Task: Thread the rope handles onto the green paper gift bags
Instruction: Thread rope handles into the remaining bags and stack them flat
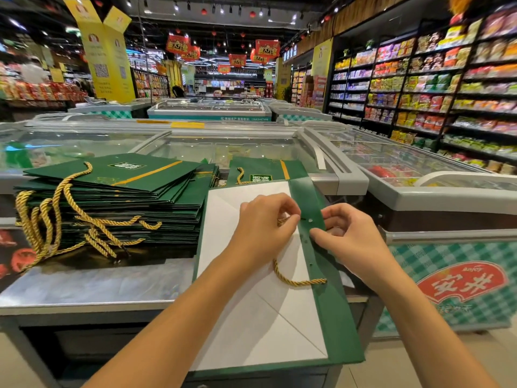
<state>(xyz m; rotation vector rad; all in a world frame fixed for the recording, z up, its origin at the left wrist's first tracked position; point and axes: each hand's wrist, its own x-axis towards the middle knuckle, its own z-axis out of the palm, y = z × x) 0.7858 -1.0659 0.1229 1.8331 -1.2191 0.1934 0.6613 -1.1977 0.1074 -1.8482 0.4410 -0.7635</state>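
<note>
A flattened green paper gift bag (333,317) lies in front of me with its white inner side up and a green rim strip with punched holes along its right edge. My left hand (263,228) pinches one end of a gold rope handle (291,280) beside an upper hole. The rope's other end sits at a lower hole in the strip. My right hand (352,233) pinches the green strip from its right side. A stack of green bags (126,203) with gold rope handles hanging out stands to the left.
The bags lie on a metal table (92,287). Another green bag (265,170) lies behind the one in my hands. Glass-topped freezer chests (391,161) stand behind and to the right. Stocked shelves (447,88) line the aisle on the right.
</note>
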